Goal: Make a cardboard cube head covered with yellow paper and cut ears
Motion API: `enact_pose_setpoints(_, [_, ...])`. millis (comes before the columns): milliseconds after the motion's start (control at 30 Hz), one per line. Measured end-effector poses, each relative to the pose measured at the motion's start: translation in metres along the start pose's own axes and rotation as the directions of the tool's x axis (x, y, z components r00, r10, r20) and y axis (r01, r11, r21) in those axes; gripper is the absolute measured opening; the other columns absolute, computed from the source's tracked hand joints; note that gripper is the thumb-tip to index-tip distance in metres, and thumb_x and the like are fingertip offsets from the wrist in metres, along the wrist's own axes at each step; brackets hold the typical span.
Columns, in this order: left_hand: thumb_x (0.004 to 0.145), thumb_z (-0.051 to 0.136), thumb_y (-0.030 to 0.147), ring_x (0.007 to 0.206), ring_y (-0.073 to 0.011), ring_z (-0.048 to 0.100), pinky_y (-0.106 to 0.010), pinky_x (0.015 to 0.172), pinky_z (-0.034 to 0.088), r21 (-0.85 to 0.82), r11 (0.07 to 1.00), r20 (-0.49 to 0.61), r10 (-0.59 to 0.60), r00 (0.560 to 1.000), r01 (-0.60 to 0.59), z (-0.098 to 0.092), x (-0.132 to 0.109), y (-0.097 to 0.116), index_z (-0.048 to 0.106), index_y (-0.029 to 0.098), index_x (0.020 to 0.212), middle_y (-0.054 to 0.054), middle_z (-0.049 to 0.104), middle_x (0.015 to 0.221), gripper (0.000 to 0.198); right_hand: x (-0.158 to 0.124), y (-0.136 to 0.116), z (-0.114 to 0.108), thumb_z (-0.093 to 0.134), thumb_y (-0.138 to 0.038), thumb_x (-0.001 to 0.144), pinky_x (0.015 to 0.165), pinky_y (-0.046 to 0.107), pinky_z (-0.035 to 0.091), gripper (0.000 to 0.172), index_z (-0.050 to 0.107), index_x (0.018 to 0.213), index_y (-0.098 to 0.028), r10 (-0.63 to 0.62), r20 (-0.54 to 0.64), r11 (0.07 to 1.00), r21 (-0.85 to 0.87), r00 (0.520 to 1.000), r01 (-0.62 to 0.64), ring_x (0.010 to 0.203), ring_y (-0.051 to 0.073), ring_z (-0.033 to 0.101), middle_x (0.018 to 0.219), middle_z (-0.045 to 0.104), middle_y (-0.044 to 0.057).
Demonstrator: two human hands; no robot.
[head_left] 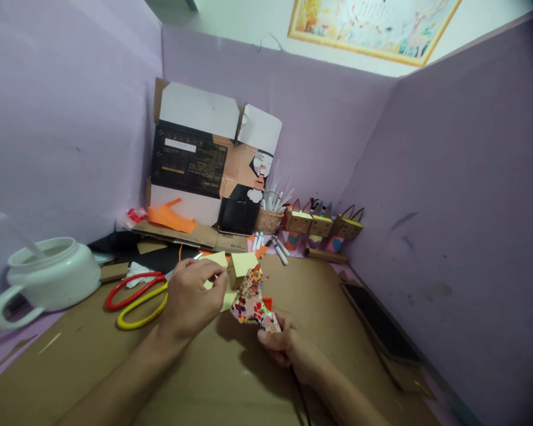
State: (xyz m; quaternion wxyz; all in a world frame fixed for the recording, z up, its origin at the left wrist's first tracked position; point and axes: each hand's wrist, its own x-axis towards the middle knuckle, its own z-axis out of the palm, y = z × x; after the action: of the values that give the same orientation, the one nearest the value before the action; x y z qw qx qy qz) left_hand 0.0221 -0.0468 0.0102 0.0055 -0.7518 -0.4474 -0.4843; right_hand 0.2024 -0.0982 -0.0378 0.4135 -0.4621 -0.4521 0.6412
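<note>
- The flowered glue gun (251,300), as it looks to be, is held above the counter (204,384), just to the near side of a small yellow-topped box (243,265); whether it touches the box I cannot tell.
- It should handle as light and stiff, with a hard shell that is probably rather smooth; the tip may be hot, so fingers are best kept off that end.
- The place to take hold is the near end, by the orange piece (267,303) that is likely its trigger, leaving the dark cord (299,393) free to trail.
- The right hand (288,346) is closed around that near end, thumb lying along the upper side, forearm coming in from the lower right.
- The left hand (196,293) is raised beside the box, back of the hand upward, thumb and first finger bent into a narrow gap; whether something thin is between them I cannot tell.
- The box, seemingly thin card, would be light and easily dented, so a gentle hold by its sides would suit.
</note>
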Motion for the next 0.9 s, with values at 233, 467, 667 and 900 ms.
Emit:
enact_pose_setpoints(233, [0.075, 0.05, 0.015, 0.068, -0.0175, 0.062, -0.045, 0.089, 0.033, 0.06, 0.979, 0.116, 0.189, 0.975, -0.197, 0.001, -0.007, 0.022, 0.063, 0.019, 0.067, -0.002, 0.069, 0.072, 0.015, -0.001, -0.004, 0.008, 0.069, -0.033, 0.053, 0.031, 0.019, 0.013, 0.03, 0.05, 0.07, -0.017, 0.003, -0.041, 1.0, -0.03, 0.999, -0.004, 0.032, 0.002, 0.022, 0.043, 0.037, -0.011])
enact_pose_setpoints(467, [0.074, 0.051, 0.015, 0.067, -0.0196, 0.059, -0.049, 0.091, 0.033, 0.224, 0.947, 0.175, 0.195, 0.965, -0.232, 0.006, -0.011, 0.03, 0.063, 0.017, 0.067, -0.004, 0.065, 0.066, 0.014, 0.006, 0.011, 0.01, 0.063, -0.021, 0.055, 0.045, 0.02, 0.021, 0.019, 0.049, 0.067, -0.017, -0.158, -0.044, 0.985, -0.072, 0.986, 0.155, 0.05, 0.007, 0.028, 0.056, 0.04, -0.006])
enact_pose_setpoints(667, [0.072, 0.048, 0.01, 0.061, -0.0178, 0.056, -0.048, 0.09, 0.035, 0.293, 0.912, 0.187, 0.24, 0.953, -0.287, 0.008, -0.012, 0.032, 0.061, 0.017, 0.062, -0.004, 0.062, 0.061, 0.017, 0.005, 0.016, 0.009, 0.059, -0.014, 0.059, 0.057, 0.022, 0.03, 0.019, 0.053, 0.077, -0.018, -0.272, 0.009, 0.958, -0.095, 0.962, 0.272, 0.061, 0.011, 0.037, 0.067, 0.047, -0.003])
enact_pose_setpoints(900, [0.072, 0.047, 0.011, 0.063, -0.0153, 0.054, -0.045, 0.09, 0.033, 0.091, 0.885, 0.257, 0.422, 0.869, -0.457, 0.01, -0.014, 0.036, 0.057, 0.016, 0.061, -0.003, 0.059, 0.062, 0.016, 0.006, 0.007, 0.008, 0.065, -0.018, 0.057, 0.048, 0.019, 0.029, 0.019, 0.051, 0.07, -0.017, -0.259, -0.035, 0.965, -0.038, 0.965, 0.258, 0.051, 0.007, 0.034, 0.058, 0.045, -0.006])
